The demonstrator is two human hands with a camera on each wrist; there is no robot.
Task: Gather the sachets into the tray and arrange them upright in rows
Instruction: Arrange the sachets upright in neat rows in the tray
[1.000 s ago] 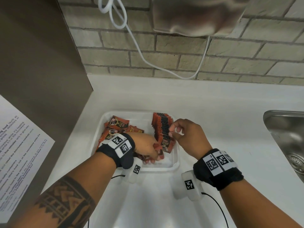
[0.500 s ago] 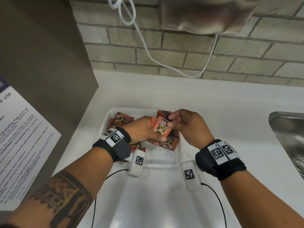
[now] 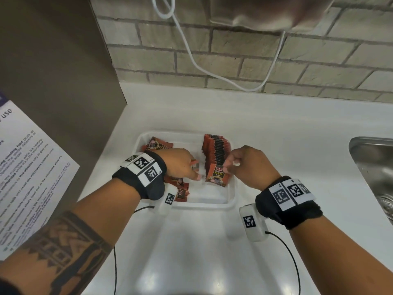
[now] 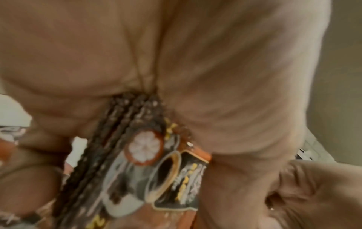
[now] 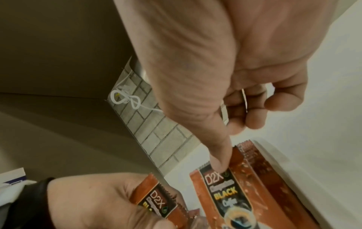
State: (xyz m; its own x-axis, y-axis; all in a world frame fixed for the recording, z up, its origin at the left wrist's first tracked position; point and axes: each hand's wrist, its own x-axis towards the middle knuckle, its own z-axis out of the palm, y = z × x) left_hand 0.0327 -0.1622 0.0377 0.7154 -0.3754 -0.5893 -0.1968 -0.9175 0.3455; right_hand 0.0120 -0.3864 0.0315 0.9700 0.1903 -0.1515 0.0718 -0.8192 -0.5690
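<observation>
A white tray (image 3: 204,206) sits on the counter. Along its right side stands an upright row of orange-and-black sachets (image 3: 215,152). My right hand (image 3: 234,162) hovers over the near end of the row with its fingers curled. Its thumb (image 5: 219,162) presses on the top of the front sachet (image 5: 225,195). My left hand (image 3: 194,171) is in the middle of the tray and grips a small bundle of sachets (image 4: 149,155), which also shows in the right wrist view (image 5: 154,199). Loose sachets lie flat at the tray's far left (image 3: 159,144) and near left (image 3: 181,192).
A steel sink (image 3: 374,167) is set into the white counter (image 3: 276,128) at the right. A brown cabinet side (image 3: 53,81) with a printed notice (image 3: 25,167) stands at the left. A white cable (image 3: 191,56) hangs on the brick wall behind.
Half a second ago both hands met over the tray at one sachet. That sachet now stands at the front of the row, and my left hand has drawn back left with its bundle.
</observation>
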